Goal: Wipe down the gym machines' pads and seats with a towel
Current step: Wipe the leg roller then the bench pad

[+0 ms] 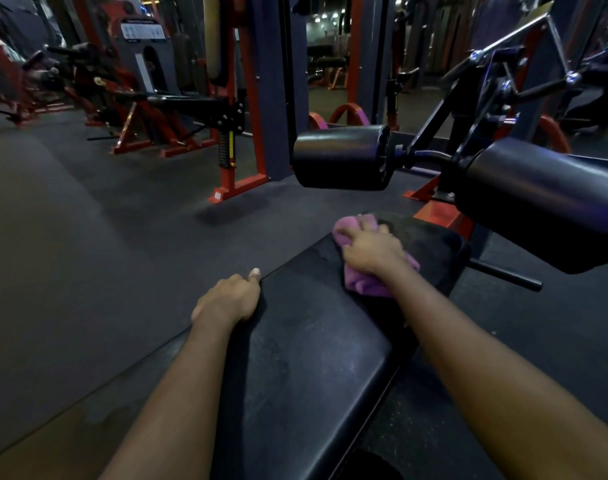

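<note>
My right hand (372,249) is flat-ish on top of the purple towel (365,284), fingers bent down into the bunched cloth and holding it against the far end of the black seat pad (313,341), just right of center frame. My left hand (226,299) grips the pad's left edge, fingers curled over the side, thumb lying on top. Two black roller pads (340,157) hang just past the towel, toward the upper right.
</note>
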